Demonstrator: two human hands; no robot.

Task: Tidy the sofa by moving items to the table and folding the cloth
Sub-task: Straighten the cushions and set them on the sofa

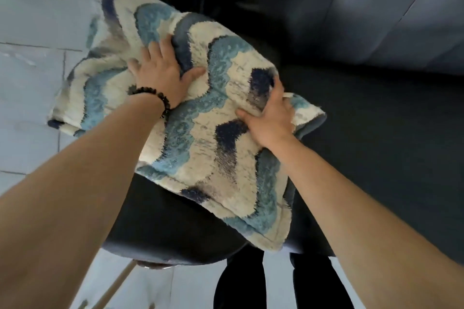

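A thick cloth (pixel 200 138) with cream, light blue and navy wavy bands lies doubled over the left end of the dark sofa (pixel 376 120). Its far left part hangs out past the sofa's arm over the floor. My left hand (pixel 160 68), with a black bead bracelet on the wrist, rests on the upper fold, fingers curled into the pile. My right hand (pixel 271 115) pinches a fold near the cloth's right edge, thumb on top. The cloth's underside is hidden.
Pale grey floor tiles (pixel 30 83) spread to the left. The sofa's back cushions (pixel 351 7) rise at the top right, and its bare seat stretches right. My dark trouser legs (pixel 241 283) stand at the bottom. A wooden leg (pixel 118 283) slants below the sofa arm.
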